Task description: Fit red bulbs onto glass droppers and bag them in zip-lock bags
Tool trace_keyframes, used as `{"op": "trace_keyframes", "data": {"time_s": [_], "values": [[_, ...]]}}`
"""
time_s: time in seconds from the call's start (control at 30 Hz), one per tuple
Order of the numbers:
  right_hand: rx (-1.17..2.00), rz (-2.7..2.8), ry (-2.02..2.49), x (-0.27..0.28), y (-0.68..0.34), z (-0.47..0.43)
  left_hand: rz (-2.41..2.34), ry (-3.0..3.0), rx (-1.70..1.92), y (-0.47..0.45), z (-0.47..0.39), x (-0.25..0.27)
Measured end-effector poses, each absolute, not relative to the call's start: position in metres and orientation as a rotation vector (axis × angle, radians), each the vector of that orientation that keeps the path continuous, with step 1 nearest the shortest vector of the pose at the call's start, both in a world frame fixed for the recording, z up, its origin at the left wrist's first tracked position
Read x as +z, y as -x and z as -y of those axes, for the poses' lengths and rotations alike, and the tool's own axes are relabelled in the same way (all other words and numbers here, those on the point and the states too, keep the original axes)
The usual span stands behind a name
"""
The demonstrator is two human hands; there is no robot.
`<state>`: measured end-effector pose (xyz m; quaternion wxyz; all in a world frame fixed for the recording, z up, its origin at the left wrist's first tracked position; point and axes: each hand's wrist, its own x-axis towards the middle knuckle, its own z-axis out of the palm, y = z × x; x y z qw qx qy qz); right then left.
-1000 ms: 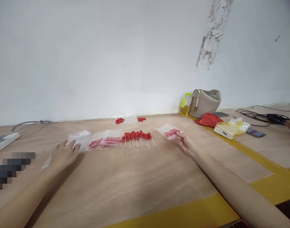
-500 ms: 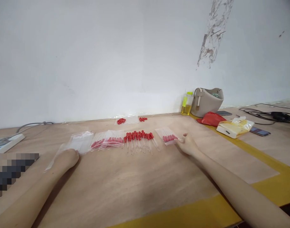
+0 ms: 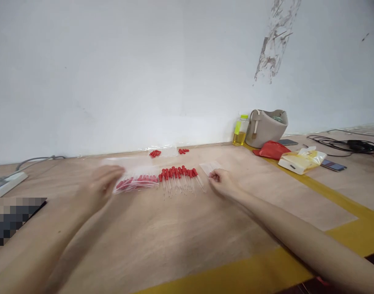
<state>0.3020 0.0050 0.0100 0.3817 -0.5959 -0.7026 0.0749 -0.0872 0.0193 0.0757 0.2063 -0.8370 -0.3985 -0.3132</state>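
My left hand [image 3: 109,183], smeared by motion, is closed on a clear zip bag [image 3: 128,163] that is raised slightly from the table. Beside it lie filled zip bags [image 3: 136,184] with several red-bulbed droppers inside. In the middle sits a row of loose droppers [image 3: 177,175], red bulbs away from me and thin clear stems toward me. My right hand [image 3: 222,180] rests over the near part of another clear bag [image 3: 209,166], fingers curled together. It covers that bag's bulbs, and whatever its fingertips hold is hidden.
Loose red bulbs [image 3: 155,153] lie on clear plastic by the wall. To the right stand a bottle of yellow liquid [image 3: 240,132], a grey bag [image 3: 266,130], a red pouch [image 3: 271,150], a tissue pack [image 3: 303,160], a phone [image 3: 334,165] and black cables [image 3: 355,145]. A power strip [image 3: 11,183] lies left.
My left hand has risen and moved right, lifting a clear zip bag. My right hand has slid left over the bag of droppers, and its fingers have curled in.
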Motion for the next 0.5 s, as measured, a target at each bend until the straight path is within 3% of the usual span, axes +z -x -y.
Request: {"op": "trace_keyframes", "data": {"time_s": [0.1,0.27,0.5], "values": [[0.284,1.844,1.584,0.014,-0.284,-0.022,0.716,2.673,-0.761,0.045,-0.004,0.051],[0.326,1.778,1.787,0.013,-0.264,-0.049,0.689,2.761,-0.642,0.006,0.026,0.019],[0.399,1.764,1.892,0.014,-0.257,-0.057,0.54,3.072,-0.429,0.011,0.031,0.025]]}}
